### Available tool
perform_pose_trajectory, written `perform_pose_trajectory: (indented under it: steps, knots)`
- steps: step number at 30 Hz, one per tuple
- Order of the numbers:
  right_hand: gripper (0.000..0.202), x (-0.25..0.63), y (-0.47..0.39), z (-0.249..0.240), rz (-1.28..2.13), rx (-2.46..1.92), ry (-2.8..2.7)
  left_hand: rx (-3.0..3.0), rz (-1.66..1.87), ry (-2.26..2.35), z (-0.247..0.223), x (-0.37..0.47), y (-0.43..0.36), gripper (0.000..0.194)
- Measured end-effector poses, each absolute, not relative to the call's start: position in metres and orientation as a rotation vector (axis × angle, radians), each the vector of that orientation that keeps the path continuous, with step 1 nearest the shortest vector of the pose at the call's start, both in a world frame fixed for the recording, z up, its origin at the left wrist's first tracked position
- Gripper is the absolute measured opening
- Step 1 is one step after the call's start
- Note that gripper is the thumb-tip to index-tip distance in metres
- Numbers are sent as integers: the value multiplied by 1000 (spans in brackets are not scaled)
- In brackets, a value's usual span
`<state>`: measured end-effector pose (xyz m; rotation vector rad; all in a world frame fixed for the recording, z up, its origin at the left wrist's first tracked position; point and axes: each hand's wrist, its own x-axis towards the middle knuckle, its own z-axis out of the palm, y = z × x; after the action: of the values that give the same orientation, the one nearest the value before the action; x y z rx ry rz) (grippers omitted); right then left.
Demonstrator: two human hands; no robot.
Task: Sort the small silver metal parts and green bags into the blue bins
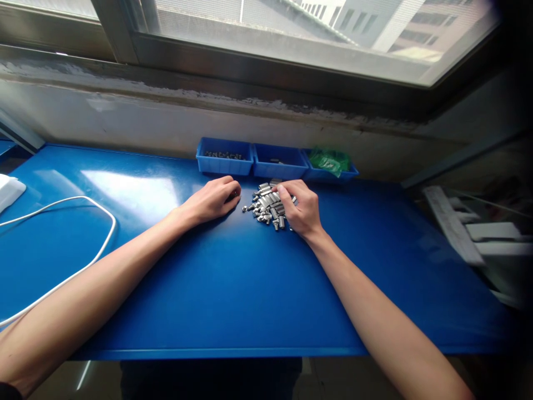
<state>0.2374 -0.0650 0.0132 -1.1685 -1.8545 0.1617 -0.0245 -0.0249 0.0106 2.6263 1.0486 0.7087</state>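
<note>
A heap of small shiny metal parts (266,208), with short cylinders and smaller fittings among them, lies on the blue table. My right hand (303,208) reaches over the heap's right side, thumb and forefinger closed together at its upper edge. Whatever sits between those fingertips is too small to make out. To the left of the heap, my left hand (214,199) rests by the tabletop with its fingers curled in. A dark hollow shows between its thumb and fingers, and its contents are hidden.
Along the wall stand three blue bins: the left bin (225,165) holds small metal parts, the middle bin (281,171) a few pieces, the right bin (333,176) a green plastic bag (330,160). A white cable (109,236) curves across the table (225,300) at left.
</note>
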Motion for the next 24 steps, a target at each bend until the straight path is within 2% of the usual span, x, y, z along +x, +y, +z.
perform_pose_trajectory:
  steps: [5, 11, 18, 24]
  knots:
    - [29, 237, -65, 14, 156, -1159, -1854, 2587, 705, 991, 10, -25, -20, 20]
    - [29, 238, -65, 13, 159, -1163, -1861, 2358, 918, 917, 13, -18, -20, 13]
    - [31, 238, -64, 12, 170, -1143, -1871, 1736, 1198, 1013, 23, -12, -10, 43]
    - [32, 238, -65, 12, 177, -1150, -1882, 1442, 1401, 945, 23, -15, 4, 58]
